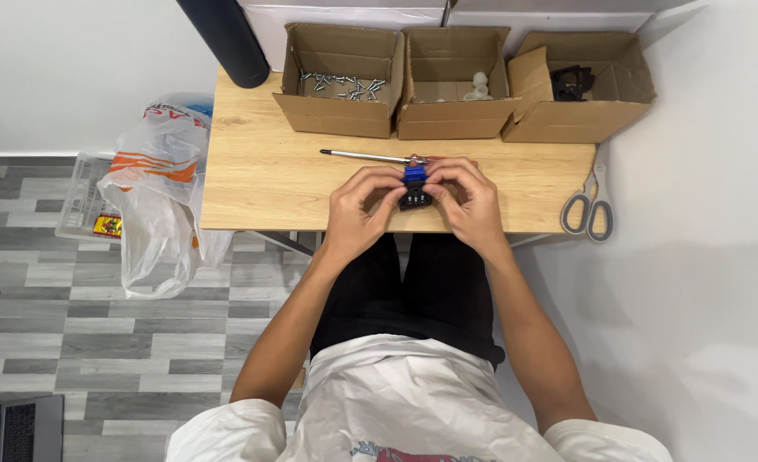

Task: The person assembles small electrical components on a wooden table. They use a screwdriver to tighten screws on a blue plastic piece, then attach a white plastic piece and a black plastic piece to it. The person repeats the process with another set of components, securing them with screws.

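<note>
Two hands, the left hand (359,208) and right hand (467,202), pinch a small blue-and-black part (414,189) between their fingertips above the wooden table (259,180). Just behind lies a screwdriver (366,156); farther back stand three open cardboard boxes (338,79); scissors (590,205) hang right.

The fingers (383,190) hide most of the blue-and-black part (414,190) — its shape cannot be told.

Home workbench: screw boxes (340,81), scissors (588,205)
</note>
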